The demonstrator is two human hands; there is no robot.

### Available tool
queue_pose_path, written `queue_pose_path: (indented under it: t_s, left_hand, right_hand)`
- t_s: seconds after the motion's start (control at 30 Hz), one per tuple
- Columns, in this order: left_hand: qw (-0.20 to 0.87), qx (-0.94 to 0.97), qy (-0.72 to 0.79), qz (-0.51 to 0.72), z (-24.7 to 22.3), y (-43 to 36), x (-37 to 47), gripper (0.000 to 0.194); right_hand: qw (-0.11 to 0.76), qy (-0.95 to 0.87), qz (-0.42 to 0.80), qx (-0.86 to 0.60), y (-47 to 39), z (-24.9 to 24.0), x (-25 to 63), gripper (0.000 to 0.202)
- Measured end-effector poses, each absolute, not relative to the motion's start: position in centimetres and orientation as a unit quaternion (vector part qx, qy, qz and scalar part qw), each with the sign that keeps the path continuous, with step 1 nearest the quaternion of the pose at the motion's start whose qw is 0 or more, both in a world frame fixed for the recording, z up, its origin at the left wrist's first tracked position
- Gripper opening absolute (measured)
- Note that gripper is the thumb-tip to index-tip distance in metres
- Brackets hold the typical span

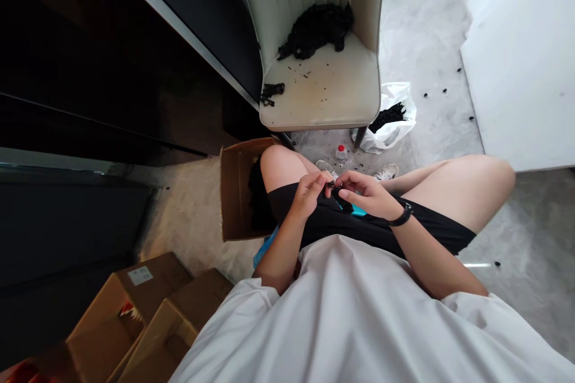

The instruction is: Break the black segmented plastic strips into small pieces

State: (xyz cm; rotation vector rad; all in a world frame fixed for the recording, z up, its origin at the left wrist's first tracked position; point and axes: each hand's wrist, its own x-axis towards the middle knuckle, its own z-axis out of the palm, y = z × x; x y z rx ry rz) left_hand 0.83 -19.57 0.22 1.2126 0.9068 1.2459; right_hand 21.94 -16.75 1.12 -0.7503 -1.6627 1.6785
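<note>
Just above my lap, my left hand [311, 192] pinches one end of a small black piece [342, 197]. On its other side, my right hand [368, 194], with a black band on the wrist, has its fingers closed on the same piece. Part of the piece hangs down between the hands, over a bright blue item [358, 210] on my lap. Its exact shape is too small to tell. A large black heap [321, 30] lies at the back of the white chair [327, 99] in front of me, and a smaller black bunch [272, 93] is at the seat's left edge.
A cardboard box [233, 191] with black material stands by my left knee. Right of the chair, a white plastic bag [404, 125] holds black pieces. A red-capped bottle [341, 153] stands near my feet. More cardboard boxes [153, 287] are at lower left. Small black bits dot the floor.
</note>
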Motion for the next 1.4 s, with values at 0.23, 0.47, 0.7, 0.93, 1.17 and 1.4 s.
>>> queue_pose_path:
  t_s: [0.23, 0.47, 0.7, 0.93, 1.17, 1.4]
  left_hand:
    - [0.495, 0.559, 0.460, 0.480, 1.9, -19.1, -0.1, 0.059]
    - [0.422, 0.627, 0.482, 0.443, 2.5, -18.9, -0.7, 0.041]
    - [0.470, 0.673, 0.437, 0.366, 1.7, -19.0, -1.8, 0.040]
    - [0.508, 0.691, 0.418, 0.300, -0.1, -18.7, -0.8, 0.024]
    - [0.593, 0.581, 0.461, 0.313, -2.8, -19.4, -1.5, 0.045]
    - [0.566, 0.510, 0.503, 0.408, -2.4, -19.6, -2.0, 0.060]
  right_hand:
    - [0.380, -0.667, 0.568, -0.299, -16.3, 1.4, 22.2, 0.048]
    - [0.364, -0.559, 0.674, -0.317, -16.7, 2.1, 22.4, 0.048]
    - [0.410, -0.559, 0.627, -0.355, -16.3, 2.5, 23.0, 0.048]
    - [0.415, -0.511, 0.672, -0.338, -16.8, 2.1, 23.5, 0.046]
    - [0.462, -0.460, 0.661, -0.371, -16.2, 1.3, 23.9, 0.046]
    - [0.481, -0.469, 0.627, -0.393, -15.4, 1.4, 24.9, 0.036]
